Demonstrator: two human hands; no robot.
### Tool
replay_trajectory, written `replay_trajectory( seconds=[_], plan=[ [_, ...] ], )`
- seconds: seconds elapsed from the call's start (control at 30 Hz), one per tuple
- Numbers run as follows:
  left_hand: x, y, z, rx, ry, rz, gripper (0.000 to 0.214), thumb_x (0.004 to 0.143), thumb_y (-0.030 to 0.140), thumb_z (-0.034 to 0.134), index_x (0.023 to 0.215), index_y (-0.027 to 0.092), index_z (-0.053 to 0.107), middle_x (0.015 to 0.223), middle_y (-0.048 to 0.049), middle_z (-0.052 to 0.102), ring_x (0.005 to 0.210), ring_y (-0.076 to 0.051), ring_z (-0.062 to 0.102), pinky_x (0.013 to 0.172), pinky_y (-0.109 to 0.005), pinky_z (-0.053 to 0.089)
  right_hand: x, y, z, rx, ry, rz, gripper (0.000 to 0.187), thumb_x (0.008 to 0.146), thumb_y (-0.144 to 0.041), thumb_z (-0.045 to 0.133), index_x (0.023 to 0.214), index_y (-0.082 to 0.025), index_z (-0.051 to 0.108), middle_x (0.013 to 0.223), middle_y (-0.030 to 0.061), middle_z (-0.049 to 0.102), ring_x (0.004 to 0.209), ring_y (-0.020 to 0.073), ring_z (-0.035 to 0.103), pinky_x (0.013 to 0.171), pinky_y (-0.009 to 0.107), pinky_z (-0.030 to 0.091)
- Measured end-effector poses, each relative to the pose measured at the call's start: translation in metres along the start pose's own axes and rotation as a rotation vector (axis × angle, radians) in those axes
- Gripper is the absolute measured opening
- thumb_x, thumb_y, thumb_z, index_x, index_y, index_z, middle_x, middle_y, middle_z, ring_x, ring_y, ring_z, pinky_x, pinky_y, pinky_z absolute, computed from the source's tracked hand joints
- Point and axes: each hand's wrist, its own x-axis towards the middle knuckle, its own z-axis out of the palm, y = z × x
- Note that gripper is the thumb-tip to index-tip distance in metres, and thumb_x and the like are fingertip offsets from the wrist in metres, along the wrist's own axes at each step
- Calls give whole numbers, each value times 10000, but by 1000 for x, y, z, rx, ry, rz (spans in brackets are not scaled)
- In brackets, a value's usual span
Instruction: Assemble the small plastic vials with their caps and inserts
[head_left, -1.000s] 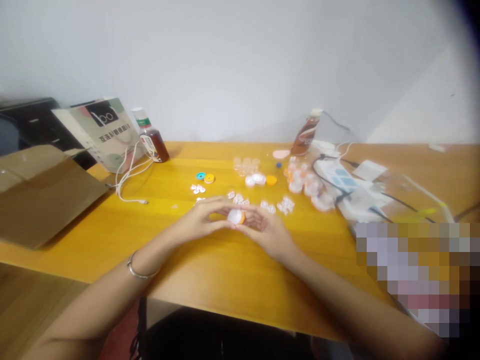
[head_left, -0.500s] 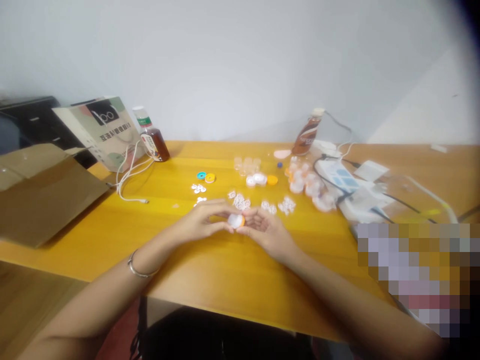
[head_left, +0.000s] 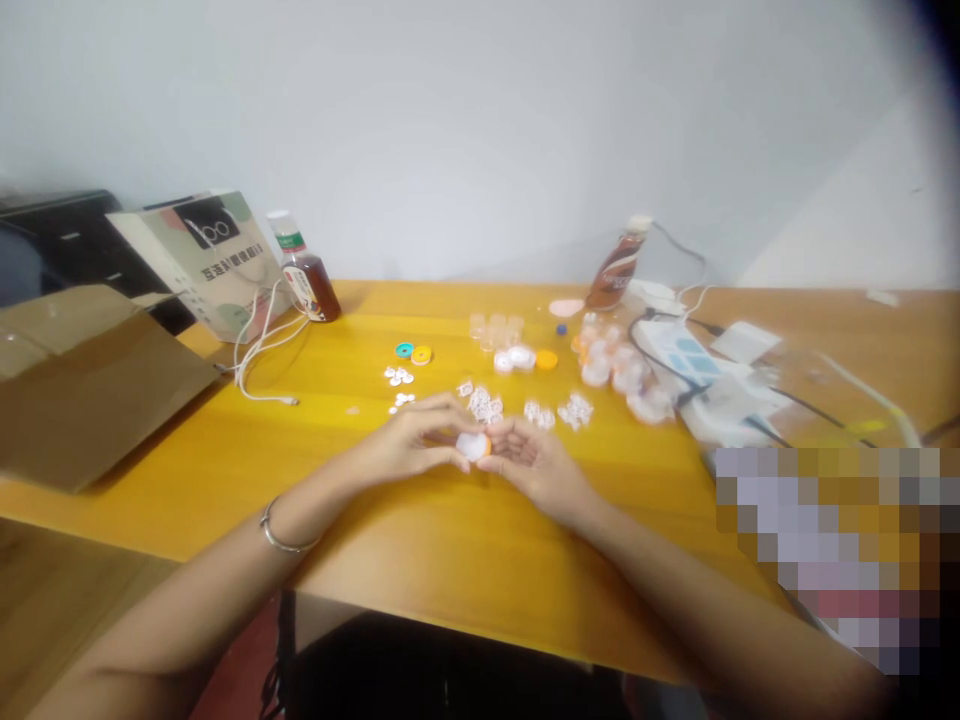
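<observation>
Table: layout unchanged over last second.
Left hand, right hand: kept together at table centre, fingers curled, tips closed on capsule from 9 and 3 o'clock; only slight drop toward tabletop noted.
Capsule: white-and-orange, pinched between both hands, not set down; handling judged still under way.
White bits: left loose at 12 o'clock of hands.

Yellow table as reference. Far left corner: printed paper bag, with a brown tea bottle just beside it and a white cable trailing onto the top. Off the left edge — a cardboard box. Mid-table: teal ring just beside yellow ring, clear cups, scattered white pieces. Far right — tilted bottle, power strip.
</observation>
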Motion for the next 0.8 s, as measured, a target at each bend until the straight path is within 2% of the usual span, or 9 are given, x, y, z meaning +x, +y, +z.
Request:
replay_trajectory(
  seconds=[0.1, 0.23, 0.37, 0.47, 0.63, 0.8],
  plan=[
    [0, 0, 2, -12, 38, -42, 269, 708, 279, 683, 947, 170, 627, 898, -50, 578, 841, -136, 552, 737, -282, 475, 0, 1, 0, 6, 9, -2, 263, 602, -275, 728, 785, -206, 552, 796, -7, 641, 777, 128, 602, 815, 325, 452],
    [0, 7, 4, -36, 51, -181, 268, 712, 308, 674, 935, 166, 629, 862, -41, 589, 809, -128, 561, 635, -221, 481, -2, -1, -1, -7, 9, 6, 228, 643, -256, 694, 816, -200, 556, 822, 3, 644, 780, 121, 600, 825, 322, 449],
    [2, 12, 5, -78, 85, -262, 312, 714, 315, 668, 984, 167, 617, 881, -42, 611, 811, -128, 578, 642, -214, 484, -2, -2, 1, 47, 14, 15, 349, 581, -221, 744, 860, -211, 534, 817, -11, 648, 757, 123, 612, 808, 329, 467],
    [3, 11, 5, -91, 71, -272, 302, 712, 317, 669, 967, 162, 628, 871, -46, 624, 795, -129, 587, 663, -227, 488, -1, -1, 2, 56, 41, 25, 331, 573, -232, 753, 826, -203, 541, 793, -11, 653, 739, 125, 619, 812, 338, 468],
    [3, 8, -2, -142, -19, -265, 300, 763, 294, 621, 1033, 162, 612, 947, -68, 636, 856, -145, 602, 772, -285, 492, -1, -2, 2, 28, 37, 40, 300, 577, -253, 752, 812, -196, 574, 809, -1, 667, 766, 132, 626, 832, 344, 462],
    [2, 8, -5, -84, -41, -229, 255, 776, 261, 607, 1008, 158, 622, 949, -72, 634, 841, -144, 603, 753, -280, 490, 0, 0, 1, 4, -5, 45, 284, 592, -256, 742, 831, -190, 601, 827, 12, 676, 796, 142, 628, 850, 349, 455]
  ],
)
